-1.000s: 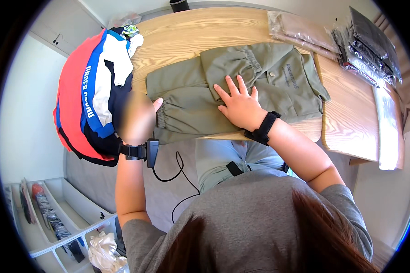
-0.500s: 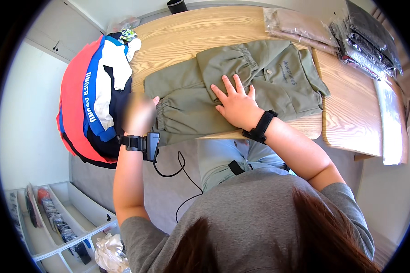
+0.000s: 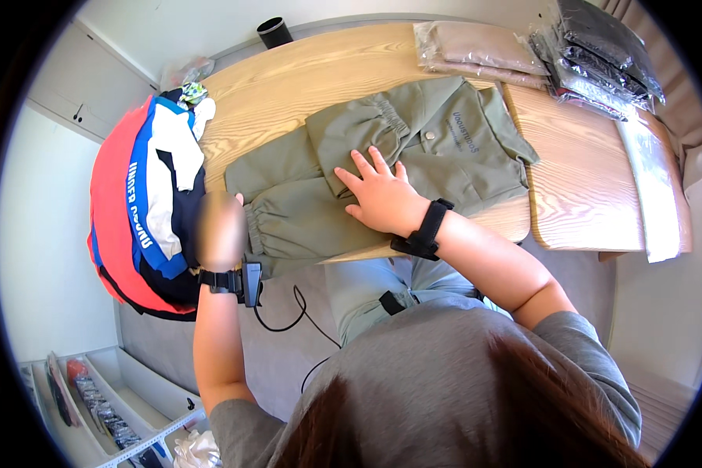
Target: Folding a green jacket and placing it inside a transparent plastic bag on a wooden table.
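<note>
Lying on the wooden table (image 3: 288, 86), the olive garment (image 3: 413, 148) is pressed flat by the right hand (image 3: 378, 195), fingers spread. Its elastic cuff (image 3: 253, 226) has been reached by the blurred left hand (image 3: 220, 232); its grip cannot be determined. Folding appears underway.

Bare wooden table (image 3: 320, 74) lay open beyond the olive garment (image 3: 382, 168) | left flank crowded — pile of red, blue and white clothing (image 3: 144, 207) | right rear blocked — bagged garments (image 3: 538, 51) stacked | black cup (image 3: 274, 32) at far edge.
</note>
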`<action>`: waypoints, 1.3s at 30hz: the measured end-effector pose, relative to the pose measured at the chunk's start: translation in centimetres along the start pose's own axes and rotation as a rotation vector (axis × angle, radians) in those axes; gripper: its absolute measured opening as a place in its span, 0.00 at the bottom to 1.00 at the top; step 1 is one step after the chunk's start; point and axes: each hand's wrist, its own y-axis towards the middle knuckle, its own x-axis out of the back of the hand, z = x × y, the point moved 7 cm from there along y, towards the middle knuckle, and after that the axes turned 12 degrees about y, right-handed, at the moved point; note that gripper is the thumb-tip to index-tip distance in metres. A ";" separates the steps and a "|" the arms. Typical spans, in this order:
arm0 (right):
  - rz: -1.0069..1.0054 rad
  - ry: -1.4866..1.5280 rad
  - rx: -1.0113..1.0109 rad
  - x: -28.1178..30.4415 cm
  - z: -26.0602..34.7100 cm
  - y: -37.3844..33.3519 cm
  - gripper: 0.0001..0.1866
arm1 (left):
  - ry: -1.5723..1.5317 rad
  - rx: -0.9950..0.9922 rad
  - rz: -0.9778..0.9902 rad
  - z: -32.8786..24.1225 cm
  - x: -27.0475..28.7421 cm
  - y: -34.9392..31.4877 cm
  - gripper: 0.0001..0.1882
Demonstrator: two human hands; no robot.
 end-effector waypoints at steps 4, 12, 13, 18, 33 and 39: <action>-0.459 0.407 -0.030 5.3 -4.5 2.3 0.17 | -0.117 0.028 0.056 -1.9 -0.6 -1.5 0.34; -0.408 0.908 -0.445 3.7 -11.8 5.3 0.30 | -0.059 -0.077 0.057 -2.9 -1.2 -1.8 0.28; -0.272 1.042 -0.452 3.1 -11.0 5.7 0.27 | -0.029 -0.081 0.030 -2.4 -1.0 -1.5 0.26; -0.037 1.044 -0.492 3.1 -7.3 6.1 0.18 | -0.060 -0.094 0.016 -1.5 -0.9 -0.9 0.25; -0.319 0.350 0.251 5.1 -0.5 4.9 0.20 | 0.050 -0.120 -0.126 -0.9 -0.1 -0.5 0.31; 0.183 0.107 0.170 -2.4 1.7 1.7 0.38 | -0.003 -0.054 -0.097 -2.1 -0.1 -1.0 0.34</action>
